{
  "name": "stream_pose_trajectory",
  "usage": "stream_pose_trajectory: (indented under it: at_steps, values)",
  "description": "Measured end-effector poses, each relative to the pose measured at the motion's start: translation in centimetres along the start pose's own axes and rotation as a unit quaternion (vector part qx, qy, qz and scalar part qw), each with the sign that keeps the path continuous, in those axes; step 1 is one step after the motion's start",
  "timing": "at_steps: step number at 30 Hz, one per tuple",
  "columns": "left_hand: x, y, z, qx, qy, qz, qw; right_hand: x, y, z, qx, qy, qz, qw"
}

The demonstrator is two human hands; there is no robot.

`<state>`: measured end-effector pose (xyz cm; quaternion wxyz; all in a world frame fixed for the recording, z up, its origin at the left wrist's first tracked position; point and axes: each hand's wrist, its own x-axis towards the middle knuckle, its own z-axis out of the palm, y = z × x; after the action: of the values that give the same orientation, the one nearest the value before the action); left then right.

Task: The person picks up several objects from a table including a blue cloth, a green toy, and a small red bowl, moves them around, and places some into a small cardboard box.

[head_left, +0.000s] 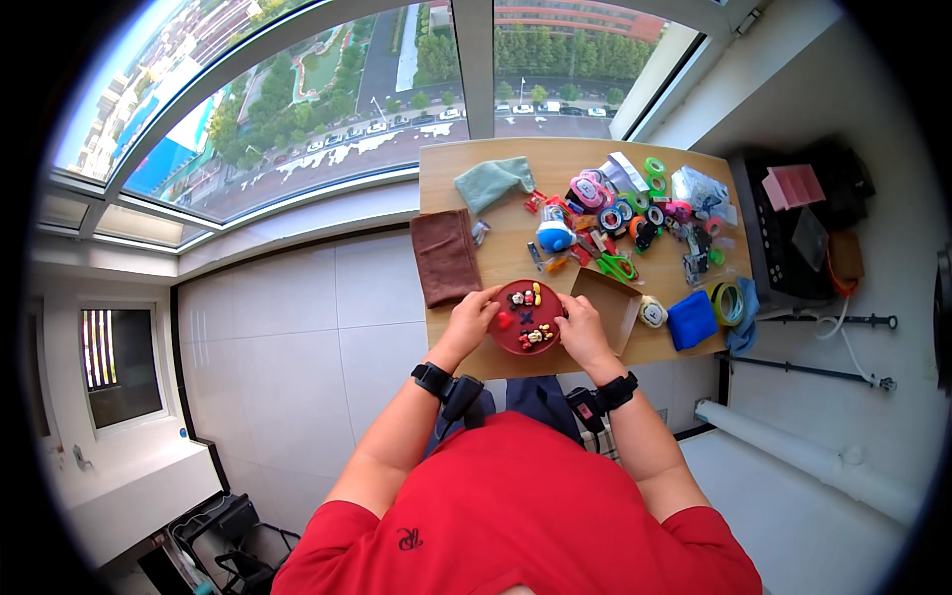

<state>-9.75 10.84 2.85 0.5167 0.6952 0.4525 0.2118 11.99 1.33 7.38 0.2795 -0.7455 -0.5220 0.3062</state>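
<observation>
A round dark-red lid or tin [547, 303] is held between my two hands near the table's front edge. Small cartoon mouse figures, a red heart and a dark X-shaped piece are on its top. My left hand [470, 321] grips the rim on the left, and my right hand [584, 327] grips it on the right. Just beyond my right hand lies an open cardboard box [623, 306], partly hidden by that hand. A folded brown cloth [446, 256] rests left of the round thing. Scissors with green handles [617, 266] lie behind the box.
Tape rolls [611, 218], small packets and a blue-and-white bottle [555, 234] crowd the wooden table [439, 178]. A green cloth [494, 182] lies at the back left. On the right are a blue pouch [692, 320], a large tape roll [727, 303] and a black appliance [777, 245].
</observation>
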Motion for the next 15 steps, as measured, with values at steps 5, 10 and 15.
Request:
stream_pose_trajectory:
  at_steps: [5,10,15]
  values:
    - [-0.1,0.2,-0.1,0.02,0.001,0.012,1.0,0.1,0.6,0.3,0.015,0.009,-0.007,1.0]
    - [0.3,-2.0,0.1,-0.227,-0.069,-0.093,0.967,-0.3,0.6,0.3,0.048,-0.01,-0.004,0.999]
    - [-0.4,0.7,-0.8,-0.23,-0.125,-0.075,0.962,-1.2,-0.5,-0.5,0.119,-0.069,0.075,0.988]
